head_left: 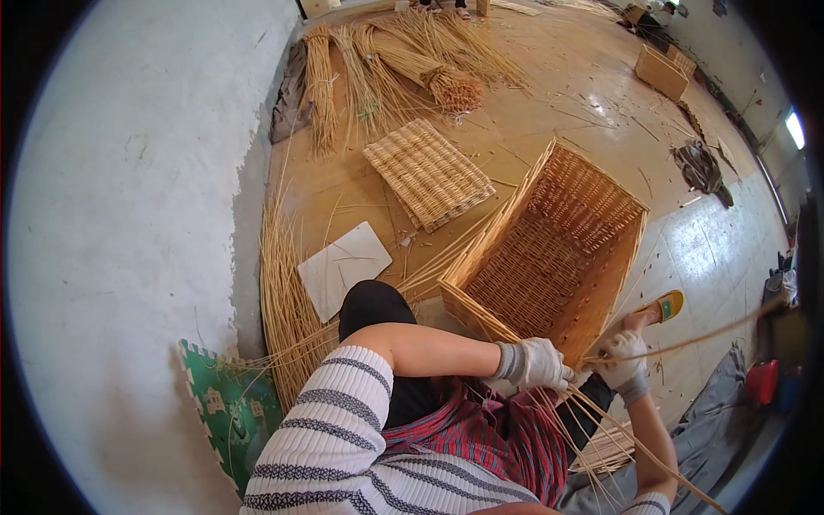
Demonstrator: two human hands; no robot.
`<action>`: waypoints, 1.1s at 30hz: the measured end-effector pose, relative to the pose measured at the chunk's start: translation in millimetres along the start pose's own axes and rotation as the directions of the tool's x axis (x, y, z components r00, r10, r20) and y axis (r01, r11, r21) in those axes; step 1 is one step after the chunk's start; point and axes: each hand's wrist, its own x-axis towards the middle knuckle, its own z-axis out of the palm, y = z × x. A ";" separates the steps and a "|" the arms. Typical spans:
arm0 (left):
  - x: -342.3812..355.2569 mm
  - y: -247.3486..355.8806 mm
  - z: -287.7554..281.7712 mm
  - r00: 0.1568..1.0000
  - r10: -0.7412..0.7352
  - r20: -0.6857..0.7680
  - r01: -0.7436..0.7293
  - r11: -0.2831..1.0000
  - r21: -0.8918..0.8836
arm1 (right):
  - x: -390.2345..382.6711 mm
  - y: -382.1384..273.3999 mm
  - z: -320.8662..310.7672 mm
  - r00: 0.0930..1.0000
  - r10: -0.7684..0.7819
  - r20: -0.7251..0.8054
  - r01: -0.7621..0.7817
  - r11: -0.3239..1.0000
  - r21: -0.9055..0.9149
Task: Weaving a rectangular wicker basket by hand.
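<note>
Two gloved hands, left [544, 364] and right [624, 355], curl around thin strands [705, 340].

Whitish wall [137, 189], glossy floor [708, 245].

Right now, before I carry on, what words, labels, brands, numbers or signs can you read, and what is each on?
No text can be read.
Green mat: pale markings, too small and blurred to tell whether any are letters.
Wicker basket and white board: no lettering visible.
</note>
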 end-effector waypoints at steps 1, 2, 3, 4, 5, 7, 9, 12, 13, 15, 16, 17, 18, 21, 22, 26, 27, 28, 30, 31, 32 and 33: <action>0.8 0.0 0.9 1.000 0.006 -0.012 -0.006 1.000 0.011 | -10.4 -0.4 7.1 0.987 0.156 -0.037 -0.151 0.983 0.103; 1.4 0.9 3.7 1.000 0.003 -0.010 -0.003 1.000 0.014 | -17.1 4.7 12.6 0.987 0.153 -0.040 -0.148 0.984 0.104; 2.4 5.1 7.8 1.000 -0.014 -0.025 0.016 0.998 0.053 | -22.1 7.4 14.0 0.960 0.264 -0.092 -0.243 0.951 0.189; 3.9 9.1 11.2 0.999 -0.030 -0.040 0.033 0.995 0.092 | -25.3 9.6 15.4 0.917 0.376 -0.134 -0.330 0.903 0.277; 3.6 14.4 14.9 0.998 -0.058 -0.040 0.063 0.988 0.143 | -25.2 11.9 16.5 0.945 0.303 -0.121 -0.286 0.948 0.138; 0.2 16.9 28.3 0.993 -0.115 -0.003 0.114 0.978 0.174 | 9.6 -6.9 4.3 0.965 0.181 -0.191 -0.162 0.981 0.108; -3.2 15.0 33.6 0.992 -0.127 -0.017 0.127 0.965 0.228 | 21.6 -5.3 7.0 0.979 0.037 -0.202 -0.036 0.999 0.007; -2.1 13.4 17.6 0.997 -0.060 -0.057 0.067 0.990 0.124 | 12.4 26.2 26.5 0.973 0.006 -0.229 0.027 0.989 0.144; -2.0 10.2 20.2 0.997 -0.060 -0.056 0.067 0.989 0.129 | 9.5 29.5 27.9 0.987 0.018 -0.163 0.002 0.992 0.125; -3.0 -1.9 37.0 0.985 -0.026 -0.173 0.033 0.999 0.040 | 11.0 26.8 29.9 0.984 0.014 -0.177 -0.005 0.998 0.055; -5.0 -6.4 49.1 0.985 -0.031 -0.171 0.038 0.998 0.041 | 14.7 22.3 29.0 0.982 0.004 -0.191 -0.007 1.000 -0.013; -5.6 -10.6 60.9 0.962 -0.119 -0.244 0.073 0.979 -0.192 | 18.3 22.0 28.8 0.981 0.001 -0.193 -0.003 1.000 -0.010; -3.0 -9.4 58.5 0.933 -0.209 -0.292 0.073 0.906 -0.418 | 18.1 23.6 28.8 0.978 0.030 -0.208 -0.020 0.999 0.046; -2.1 -9.5 49.8 0.902 -0.083 -0.423 0.016 0.987 -0.158 | 14.8 23.9 26.8 0.969 0.068 -0.239 -0.048 0.995 0.086; -1.6 -8.7 47.8 0.905 -0.118 -0.409 0.047 0.983 -0.179 | 13.6 23.3 26.7 0.965 0.067 -0.253 -0.051 0.996 0.070; -3.9 -4.2 43.8 0.909 -0.114 -0.402 0.048 0.984 -0.170 | 5.1 21.9 29.6 0.970 0.111 -0.215 -0.094 0.992 0.087; -3.8 -2.7 44.3 0.904 -0.114 -0.413 0.048 0.985 -0.166 | 6.7 20.5 29.0 0.963 0.075 -0.258 -0.049 0.993 0.104; -3.2 0.7 46.1 0.898 -0.115 -0.424 0.049 0.985 -0.165 | 7.3 18.5 26.8 0.953 0.040 -0.299 -0.004 0.993 0.119; 0.1 11.9 49.5 0.883 -0.163 -0.441 0.063 0.971 -0.232 | 0.6 18.9 24.0 0.964 0.143 -0.226 -0.096 0.974 0.207; 4.8 13.6 46.0 0.883 -0.161 -0.441 0.069 0.973 -0.219 | -8.4 21.2 28.6 0.969 0.148 -0.197 -0.117 0.980 0.162; 9.8 13.9 43.7 0.884 -0.157 -0.440 0.067 0.975 -0.213 | -17.1 23.9 35.9 0.974 0.161 -0.160 -0.143 0.983 0.119; 11.6 14.2 39.4 0.878 -0.180 -0.443 0.137 0.982 -0.128 | -21.7 30.3 51.6 0.976 0.142 -0.164 -0.138 0.990 0.033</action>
